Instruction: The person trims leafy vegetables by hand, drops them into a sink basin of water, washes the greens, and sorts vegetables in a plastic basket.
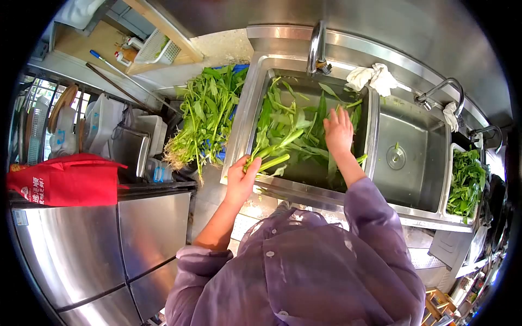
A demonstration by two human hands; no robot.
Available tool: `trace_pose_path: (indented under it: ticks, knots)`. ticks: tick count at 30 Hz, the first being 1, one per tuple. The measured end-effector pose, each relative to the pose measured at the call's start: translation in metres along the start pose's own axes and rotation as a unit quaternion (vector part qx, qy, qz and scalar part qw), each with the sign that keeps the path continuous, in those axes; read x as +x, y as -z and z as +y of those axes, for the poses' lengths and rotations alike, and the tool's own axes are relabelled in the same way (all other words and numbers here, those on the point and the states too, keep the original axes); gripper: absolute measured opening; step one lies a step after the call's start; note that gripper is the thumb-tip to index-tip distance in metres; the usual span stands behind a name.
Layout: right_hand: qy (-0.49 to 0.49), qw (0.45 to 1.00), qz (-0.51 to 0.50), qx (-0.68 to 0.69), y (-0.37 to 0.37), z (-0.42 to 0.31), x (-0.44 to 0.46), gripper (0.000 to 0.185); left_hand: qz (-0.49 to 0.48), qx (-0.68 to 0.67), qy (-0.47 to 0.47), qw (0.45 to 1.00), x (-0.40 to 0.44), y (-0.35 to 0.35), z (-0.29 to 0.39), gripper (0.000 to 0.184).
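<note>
My left hand [240, 179] is closed round a few thick green stems of water spinach [283, 142] at the near left edge of the sink. The leafy ends reach over the left sink basin [304, 179]. Over the right part of that basin, my right hand [339, 130] has its fingers stretched out above loose leaves and stems [321, 117], with nothing seen in its grip. Whether its fingertips touch the leaves I cannot tell. More loose greens lie in the same basin, their lower parts partly hidden.
A rooted heap of greens [204, 111] stands left of the sink. The right basin [402, 174] has a drain, with a container of leaves [466, 182] beyond it. A faucet [317, 49] and white cloths [375, 79] line the back. A steel cabinet [70, 250] stands left.
</note>
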State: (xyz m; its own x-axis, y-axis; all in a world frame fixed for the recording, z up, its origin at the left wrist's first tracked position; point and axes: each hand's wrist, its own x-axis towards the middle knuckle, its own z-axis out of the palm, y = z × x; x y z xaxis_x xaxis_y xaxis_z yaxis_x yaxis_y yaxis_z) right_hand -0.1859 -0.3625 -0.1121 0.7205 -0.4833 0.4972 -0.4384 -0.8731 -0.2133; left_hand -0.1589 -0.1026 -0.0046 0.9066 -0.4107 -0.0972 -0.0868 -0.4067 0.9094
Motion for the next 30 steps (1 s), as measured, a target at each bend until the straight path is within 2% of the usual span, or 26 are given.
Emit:
trace_pose_path:
  ticks: [1,2,3,4,5,6,8,11,13,18,20,21,22,23,24,25,26,27,28,29,30]
  knots:
    - [0.056,0.988,-0.005,0.143,0.020,-0.009,0.005,0.021,0.024,-0.019,0.019,0.999,0.000,-0.005,-0.002,0.033]
    - [0.165,0.956,-0.017,0.241,0.037,-0.016,0.007,0.022,0.049,-0.038,0.039,0.997,-0.001,-0.007,-0.003,0.031]
    - [0.216,0.945,-0.013,0.245,0.055,-0.030,0.005,0.022,0.049,-0.039,0.039,0.997,-0.001,-0.007,-0.002,0.031]
    - [0.266,0.932,-0.009,0.248,0.067,-0.040,0.002,0.022,0.033,-0.119,0.099,0.987,0.002,-0.006,0.000,0.030]
    - [0.267,0.932,-0.008,0.246,0.070,-0.042,0.000,0.022,0.015,-0.197,0.157,0.968,0.004,-0.005,0.001,0.028]
    - [0.261,0.929,-0.028,0.263,0.071,-0.043,-0.001,0.023,0.016,-0.198,0.156,0.968,0.005,-0.004,0.000,0.028]
    - [0.257,0.923,-0.047,0.282,0.076,-0.046,-0.001,0.024,-0.050,-0.282,0.194,0.938,0.007,0.000,-0.003,0.027]
    - [0.229,0.932,0.005,0.283,0.095,-0.053,0.006,0.028,-0.035,-0.255,0.182,0.949,0.005,-0.003,0.000,0.027]
    - [0.266,0.916,0.046,0.297,0.099,-0.056,0.008,0.028,-0.040,-0.289,0.193,0.937,0.006,-0.005,0.004,0.027]
    - [0.279,0.919,-0.003,0.280,0.075,-0.043,0.005,0.024,-0.047,-0.361,0.216,0.906,0.004,-0.004,0.018,0.028]
    - [0.143,0.884,-0.030,0.443,0.058,-0.045,-0.006,0.018,-0.051,-0.319,0.208,0.923,0.002,-0.009,0.015,0.028]
    - [0.145,0.885,-0.029,0.442,0.051,-0.049,-0.010,0.018,-0.031,-0.335,0.234,0.912,0.001,-0.020,0.022,0.026]
    - [-0.053,0.806,-0.109,0.579,0.045,-0.056,-0.013,0.018,-0.030,-0.338,0.232,0.912,0.001,-0.027,0.022,0.026]
    - [-0.247,0.670,-0.183,0.675,0.037,-0.060,-0.016,0.020,-0.045,-0.319,0.199,0.925,0.001,-0.031,0.019,0.025]
    - [-0.244,0.671,-0.186,0.675,0.025,-0.053,-0.018,0.020,-0.058,-0.300,0.167,0.937,0.001,-0.033,0.015,0.025]
    - [-0.243,0.750,-0.182,0.587,0.009,-0.035,-0.017,0.021,-0.057,-0.302,0.167,0.937,0.000,-0.030,0.010,0.025]
    - [-0.241,0.820,-0.173,0.490,-0.007,-0.012,-0.015,0.022,-0.058,-0.198,0.129,0.970,0.000,-0.024,0.004,0.029]
    - [-0.234,0.877,-0.161,0.387,-0.021,0.008,-0.011,0.023,-0.057,-0.092,0.088,0.990,0.001,-0.018,0.000,0.034]
    - [-0.223,0.922,-0.150,0.278,-0.019,0.012,-0.007,0.024,-0.056,-0.093,0.089,0.990,0.002,-0.014,-0.001,0.034]
    - [-0.068,0.984,-0.041,0.161,-0.017,0.014,-0.010,0.021,-0.066,-0.047,0.058,0.995,0.002,-0.011,-0.002,0.037]
    - [-0.068,0.984,-0.045,0.159,0.001,0.006,-0.003,0.021,-0.079,-0.002,0.028,0.997,0.003,-0.010,-0.002,0.040]
